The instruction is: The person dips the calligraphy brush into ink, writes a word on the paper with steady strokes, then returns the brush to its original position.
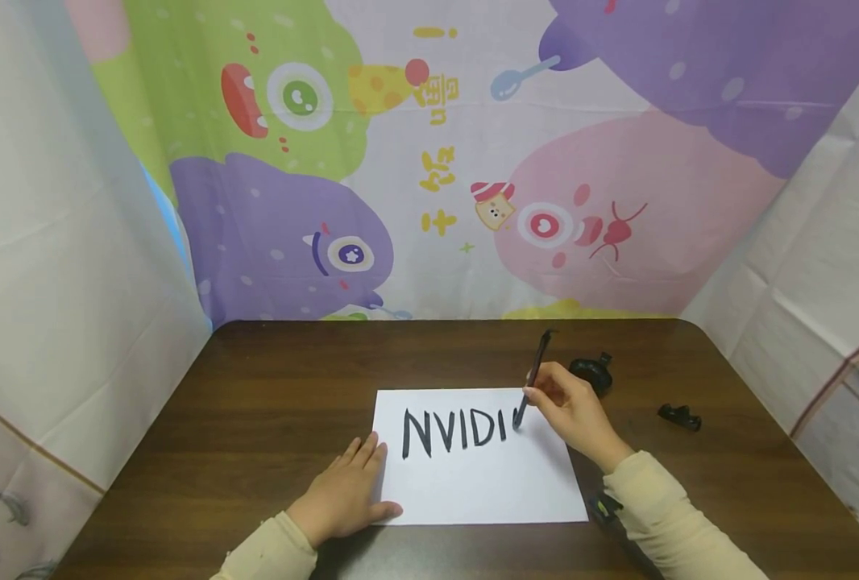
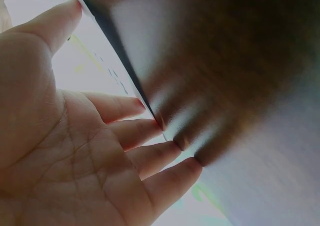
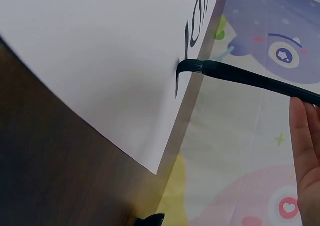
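Observation:
My right hand (image 1: 570,407) pinches a slim black writing brush (image 1: 538,366), held tilted over the upper right of a white sheet of paper (image 1: 473,495). In the right wrist view the brush's dark tip (image 3: 187,65) is bent against the paper beside a fresh stroke. Thick black letters (image 1: 454,432) reading "NVIDI" run across the sheet, and a short further mark shows at the tip. My left hand (image 1: 350,491) rests at the sheet's left edge with straight, spread fingers, the thumb over the lower left corner. In the left wrist view its fingertips (image 2: 192,162) touch the surface.
Beyond my right hand sits a round black container (image 1: 591,374). Farther right lies a small bumpy black piece (image 1: 679,417). A dark object (image 1: 605,509), partly hidden, is by my right sleeve. The brown wooden table (image 1: 270,403) ends at a cartoon-printed curtain (image 1: 444,274).

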Action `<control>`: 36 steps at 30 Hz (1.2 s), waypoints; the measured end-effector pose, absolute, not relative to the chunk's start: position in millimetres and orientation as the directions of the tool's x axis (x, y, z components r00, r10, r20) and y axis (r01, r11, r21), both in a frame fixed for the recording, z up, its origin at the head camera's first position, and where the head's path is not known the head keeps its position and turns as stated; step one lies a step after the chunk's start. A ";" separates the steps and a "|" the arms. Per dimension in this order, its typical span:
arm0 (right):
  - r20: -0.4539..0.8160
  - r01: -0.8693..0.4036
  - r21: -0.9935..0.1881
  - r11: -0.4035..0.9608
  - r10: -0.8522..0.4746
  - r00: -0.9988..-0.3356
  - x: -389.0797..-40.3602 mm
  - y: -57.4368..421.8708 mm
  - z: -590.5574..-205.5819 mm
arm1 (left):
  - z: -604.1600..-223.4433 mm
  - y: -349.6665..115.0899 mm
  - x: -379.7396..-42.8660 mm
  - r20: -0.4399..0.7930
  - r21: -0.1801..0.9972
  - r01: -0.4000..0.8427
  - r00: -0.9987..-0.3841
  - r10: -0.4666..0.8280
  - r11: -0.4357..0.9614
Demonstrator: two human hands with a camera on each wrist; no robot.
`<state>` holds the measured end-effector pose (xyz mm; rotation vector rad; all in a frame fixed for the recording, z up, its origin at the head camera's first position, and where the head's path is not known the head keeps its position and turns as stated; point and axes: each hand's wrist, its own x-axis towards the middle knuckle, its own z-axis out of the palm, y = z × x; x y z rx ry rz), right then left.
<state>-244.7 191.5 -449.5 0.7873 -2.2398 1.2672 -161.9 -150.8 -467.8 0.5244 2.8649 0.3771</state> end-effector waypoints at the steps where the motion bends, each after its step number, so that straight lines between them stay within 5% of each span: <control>1: 0.621 -0.665 -0.619 0.417 -0.258 -0.740 -244.0 191.6 -449.4 | -468.0 -151.0 -162.1 -0.152 0.283 0.319 -0.916 0.371 0.904; 36: 0.641 -0.682 -0.624 0.381 -0.250 -0.726 -233.2 191.6 -440.6 | -468.2 -151.8 -162.4 -0.143 0.288 0.324 -0.916 0.375 0.901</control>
